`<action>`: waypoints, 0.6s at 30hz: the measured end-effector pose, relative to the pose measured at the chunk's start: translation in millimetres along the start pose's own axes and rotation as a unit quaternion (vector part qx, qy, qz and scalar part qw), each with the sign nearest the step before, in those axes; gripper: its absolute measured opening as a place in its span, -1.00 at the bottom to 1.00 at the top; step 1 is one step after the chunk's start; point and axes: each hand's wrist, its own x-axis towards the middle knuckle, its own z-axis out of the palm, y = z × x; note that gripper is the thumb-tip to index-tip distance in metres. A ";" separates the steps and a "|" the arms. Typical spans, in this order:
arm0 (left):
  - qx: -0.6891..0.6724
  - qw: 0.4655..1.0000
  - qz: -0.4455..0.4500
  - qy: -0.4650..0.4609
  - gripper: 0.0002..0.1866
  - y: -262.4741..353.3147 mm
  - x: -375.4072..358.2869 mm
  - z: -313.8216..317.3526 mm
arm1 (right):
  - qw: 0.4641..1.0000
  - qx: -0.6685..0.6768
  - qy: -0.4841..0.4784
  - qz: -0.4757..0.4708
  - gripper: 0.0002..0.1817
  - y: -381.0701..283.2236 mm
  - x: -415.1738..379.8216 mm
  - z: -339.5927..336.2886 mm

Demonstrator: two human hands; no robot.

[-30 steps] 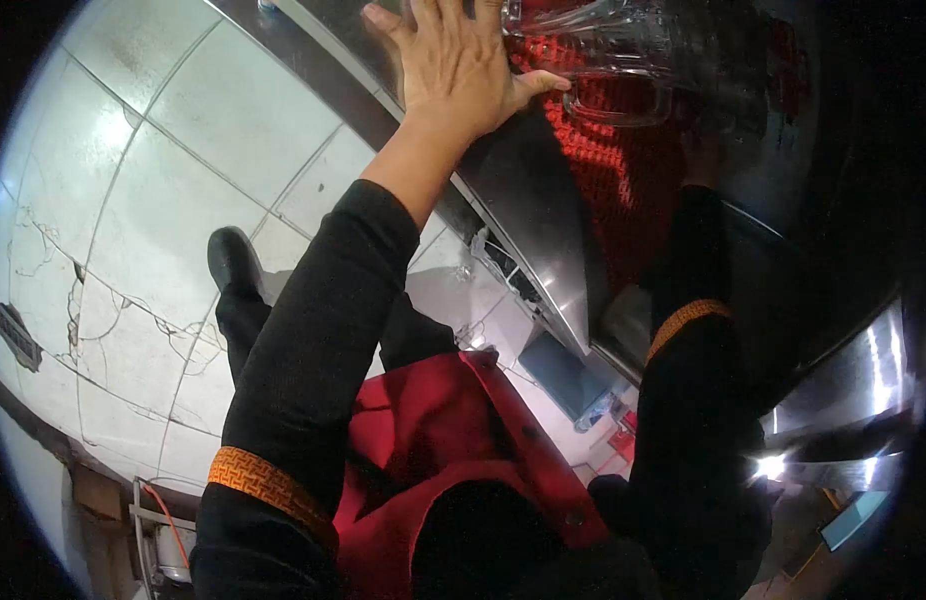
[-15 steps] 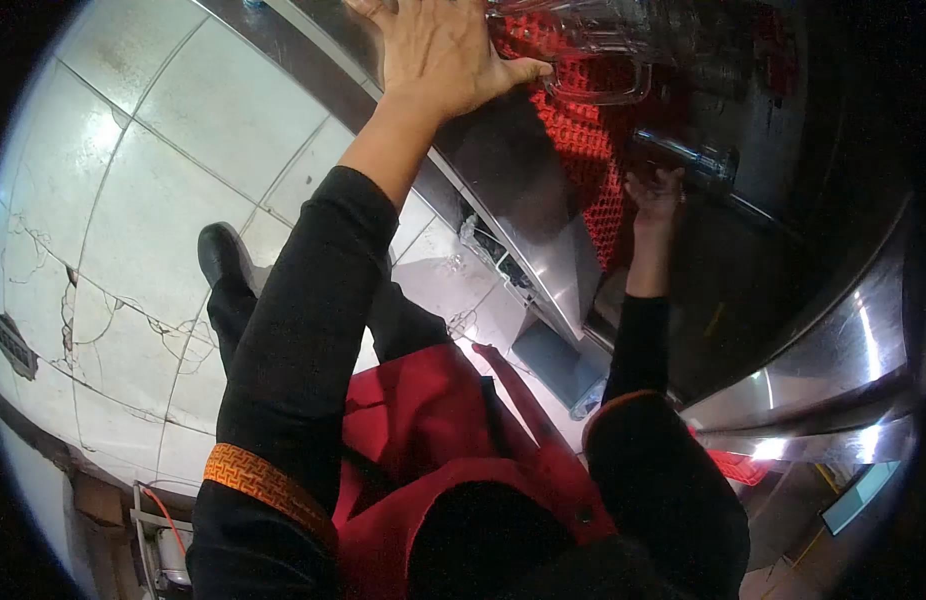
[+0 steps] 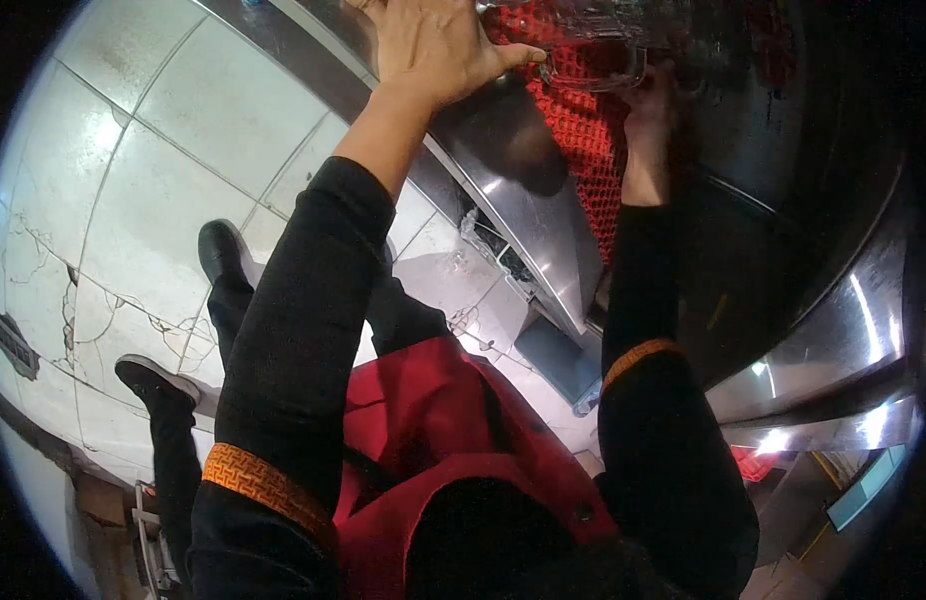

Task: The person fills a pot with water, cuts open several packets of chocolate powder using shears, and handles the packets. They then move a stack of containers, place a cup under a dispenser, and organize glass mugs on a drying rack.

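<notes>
My left hand [image 3: 433, 50] reaches to the top edge of the view with its thumb stretched out sideways; its other fingertips are partly cut off. The thumb tip is right at a clear glass mug [image 3: 593, 68], which lies over a red plastic mesh [image 3: 583, 150]. More clear glassware [image 3: 583, 20] shows dimly above the mug. My right hand [image 3: 648, 125] is at the mug's right end, over the right edge of the mesh. Its fingers are dark and smeared by motion.
A shiny steel counter edge [image 3: 523, 220] runs diagonally beside the mesh. Curved steel [image 3: 843, 330] bounds the dark area on the right. Below are a grey bin-like box [image 3: 558, 355] and white floor tiles [image 3: 253, 110]. A black shoe [image 3: 155, 380] and trouser leg stand at left.
My right hand has moved up and forward to the mug; the glass cylinder formerly beside it no longer shows. My left hand has hardly moved. Another dark shoe and leg have appeared at left.
</notes>
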 end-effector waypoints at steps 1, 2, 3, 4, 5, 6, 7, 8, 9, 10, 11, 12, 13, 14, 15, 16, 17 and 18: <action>0.009 1.000 -0.001 0.003 0.34 -0.2 0.0 1.2 | 1.000 0.011 -0.002 -0.015 -0.51 9.8 12.5 -5.4; 0.017 1.000 -0.001 0.005 0.34 -0.1 -0.1 1.5 | 1.000 0.011 -0.002 -0.015 -0.51 10.2 20.3 -3.6; 0.017 1.000 -0.002 0.004 0.34 -0.3 0.0 1.7 | 1.000 -0.006 -0.003 -0.004 -0.48 9.6 28.5 -2.4; 0.019 1.000 -0.004 0.003 0.34 -0.3 0.5 1.7 | 1.000 -0.022 -0.005 0.007 -0.44 9.1 35.2 -2.0; 0.021 1.000 -0.006 0.001 0.34 0.3 0.8 1.8 | 1.000 -0.023 -0.004 0.006 -0.44 13.0 41.6 -7.8; 0.020 1.000 -0.005 0.000 0.34 0.5 0.9 2.1 | 0.999 -0.016 -0.031 0.026 -0.39 16.3 45.3 -14.3; 0.025 1.000 -0.007 -0.002 0.34 0.4 1.1 2.0 | 0.997 -0.010 -0.058 0.045 -0.35 19.1 48.8 -21.2; 0.031 0.999 -0.009 -0.004 0.35 1.0 1.4 1.8 | 0.997 -0.010 -0.057 0.044 -0.35 14.6 45.2 -24.0; 0.031 0.999 -0.008 -0.005 0.35 3.4 0.5 -3.0 | 0.992 -0.038 -0.083 0.086 -0.32 6.0 35.3 -26.8; 0.006 1.000 -0.010 -0.016 0.35 5.8 -1.2 -8.8 | 0.984 -0.067 -0.109 0.127 -0.29 -3.4 24.5 -29.8; -0.020 0.999 -0.013 -0.027 0.35 7.8 -1.5 -12.6 | 0.984 -0.067 -0.110 0.126 -0.29 -15.3 10.2 -33.0; -0.020 0.999 -0.013 -0.026 0.35 6.4 -0.5 -9.1 | 0.983 -0.106 -0.068 0.133 -0.30 -27.6 -6.5 -36.4; -0.002 1.000 -0.007 -0.014 0.35 3.5 0.3 -3.5 | 0.979 -0.144 -0.025 0.142 -0.32 -32.7 -13.9 -39.6; 0.017 1.000 -0.002 -0.002 0.35 1.2 0.8 1.6 | 0.979 -0.144 -0.025 0.141 -0.32 -31.4 -10.2 -48.3; 0.018 1.000 -0.001 -0.001 0.35 1.0 1.0 1.5 | 0.970 -0.167 0.076 0.159 -0.34 -25.8 -1.9 -67.5; 0.016 1.000 -0.002 -0.003 0.35 1.0 1.4 1.3 | 0.951 -0.186 0.176 0.174 -0.37 -21.7 5.1 -79.7; 0.014 1.000 -0.003 -0.005 0.35 3.2 1.2 -2.7 | 0.951 -0.185 0.177 0.175 -0.37 -23.0 8.0 -81.0; 0.015 1.000 -0.002 -0.004 0.35 5.6 1.8 -6.3 | 0.969 -0.160 0.124 0.139 -0.39 -24.4 12.6 -81.6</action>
